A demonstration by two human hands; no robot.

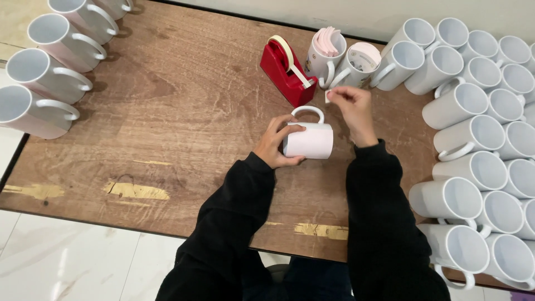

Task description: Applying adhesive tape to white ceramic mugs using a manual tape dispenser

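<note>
Currently I read the scene from the wrapped mug [310, 140], which lies on its side at the middle of the table [184, 111], handle up.

Far left of the mug, at the table's left edge, I see a row of mugs [42, 72] lying on their sides, handles toward the table's middle.

Directly left of the mug, my left hand [277, 142] wraps around its end; thumb on top, fingers underneath. The grip is closed on the mug, pinning it to the table.

Just above and left of the mug stands the red tape dispenser [285, 69], its tape end pointing toward the right hand.

Above the mug, behind the dispenser, two printed mugs [340, 61] stand close together; one holds pink sheets.

Just above and right of the mug, my right hand [352, 106] hovers with thumb and forefinger pinched narrowly on a small piece of tape [327, 96]. The hand is clear of the mug.

Well right of the mug, a dense cluster of white mugs [479, 139] covers the table's right side, openings mostly facing up.
</note>
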